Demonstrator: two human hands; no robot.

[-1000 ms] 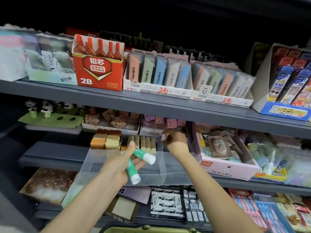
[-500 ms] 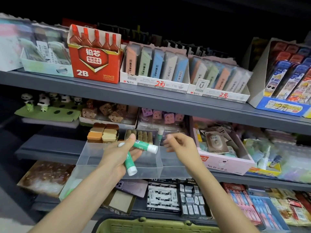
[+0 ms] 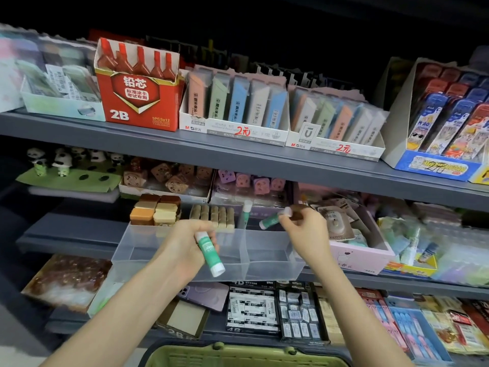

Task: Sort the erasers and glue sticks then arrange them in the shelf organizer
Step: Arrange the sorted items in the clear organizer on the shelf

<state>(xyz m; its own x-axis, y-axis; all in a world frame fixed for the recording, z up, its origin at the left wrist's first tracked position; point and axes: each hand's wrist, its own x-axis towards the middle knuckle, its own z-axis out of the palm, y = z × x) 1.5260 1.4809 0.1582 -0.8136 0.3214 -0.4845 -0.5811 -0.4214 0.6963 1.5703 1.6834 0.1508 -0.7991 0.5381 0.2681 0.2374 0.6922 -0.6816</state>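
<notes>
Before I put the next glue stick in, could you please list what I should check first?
1. Right hand pinches a glue stick securely: ok.
2. Left hand holds the spare stick clear of the drop spot: ok.
3. Organizer has free room in its right compartment: ok.
4. Standing stick is upright: ok. Which side of the divider it is on: cannot tell.
5. Erasers sit left of the divider, apart from the glue: ok.
</notes>
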